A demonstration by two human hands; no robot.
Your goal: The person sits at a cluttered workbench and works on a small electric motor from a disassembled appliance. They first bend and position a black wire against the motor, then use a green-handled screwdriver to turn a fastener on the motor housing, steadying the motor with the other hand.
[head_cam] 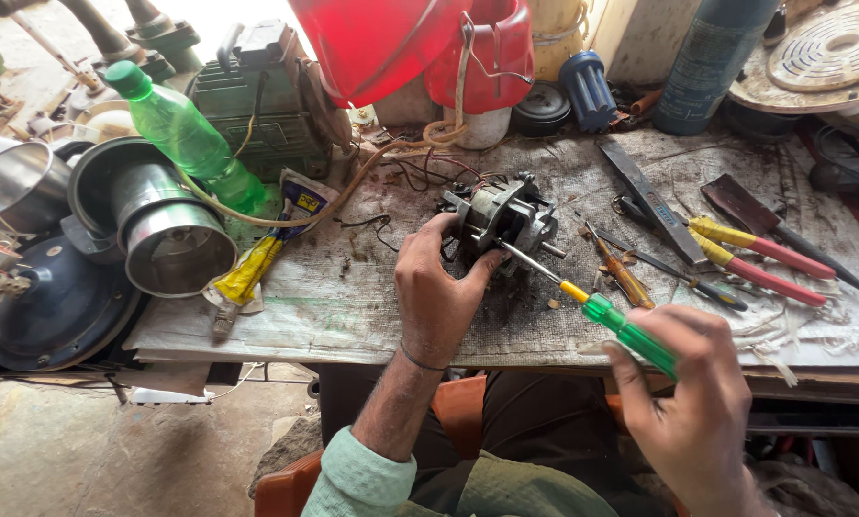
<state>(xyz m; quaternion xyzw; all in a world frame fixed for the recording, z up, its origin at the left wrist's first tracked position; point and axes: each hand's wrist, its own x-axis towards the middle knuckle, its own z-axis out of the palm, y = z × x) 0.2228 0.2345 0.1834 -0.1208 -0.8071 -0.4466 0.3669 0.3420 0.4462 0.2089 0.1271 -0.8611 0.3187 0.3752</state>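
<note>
Left hand grips small motor on workbench; right hand clenches green screwdriver, tip touching motor. Pliers lie right; green bottle left.

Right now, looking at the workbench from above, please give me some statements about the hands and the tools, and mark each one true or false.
1. The left hand rests on the small grey electric motor. True.
2. The right hand holds a red-handled hammer. False: it holds a screwdriver with a clear green handle, its tip at the motor.
3. The green plastic bottle lies left of the motor. True.
4. The pliers with red and yellow handles are in the left hand. False: they lie on the bench, right of the motor, untouched.
5. The shiny metal cylinder stands on the right edge of the bench. False: it is on the left side.
</note>
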